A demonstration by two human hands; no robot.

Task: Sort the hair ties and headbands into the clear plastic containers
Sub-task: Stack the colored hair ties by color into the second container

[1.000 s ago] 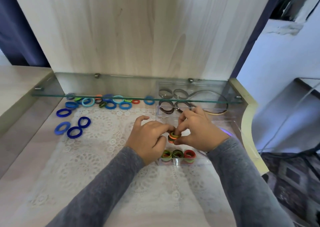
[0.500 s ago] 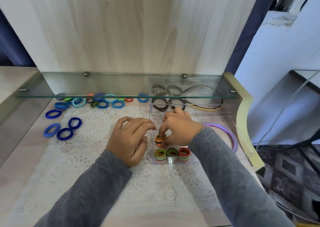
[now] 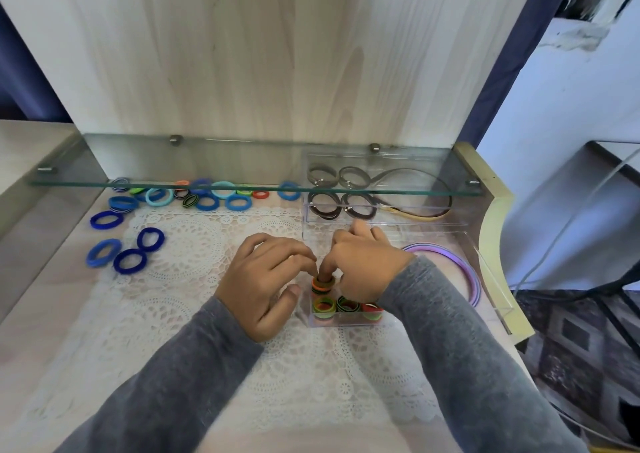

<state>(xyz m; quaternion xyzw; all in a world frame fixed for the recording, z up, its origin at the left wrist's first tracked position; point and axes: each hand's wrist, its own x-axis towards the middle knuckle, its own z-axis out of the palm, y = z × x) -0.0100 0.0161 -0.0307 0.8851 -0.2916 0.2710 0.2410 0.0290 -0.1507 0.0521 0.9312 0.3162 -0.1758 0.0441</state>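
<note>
The right hand [image 3: 367,265] is pinching the ties [image 3: 322,284], one finger through them. The left hand [image 3: 266,283] beside is hanging loosely curled, empty. The ties are looking light, soft, stretchy.

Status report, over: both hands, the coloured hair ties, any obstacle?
Right hand pinches stack of hair ties, fingertip inside it. Left hand beside, loosely curled, holding nothing. Stack at small clear container, behind three rolls. No obstacle seen.

The right hand [image 3: 367,265] holds a stack of hair ties [image 3: 322,284] on one finger over the clear box [image 3: 343,320], towards the table's [image 3: 45,331] right edge. The left hand [image 3: 266,286] hovers just beside, fingers loosely bent. Blue hair ties [image 3: 117,255] lie near the left edge.
</note>
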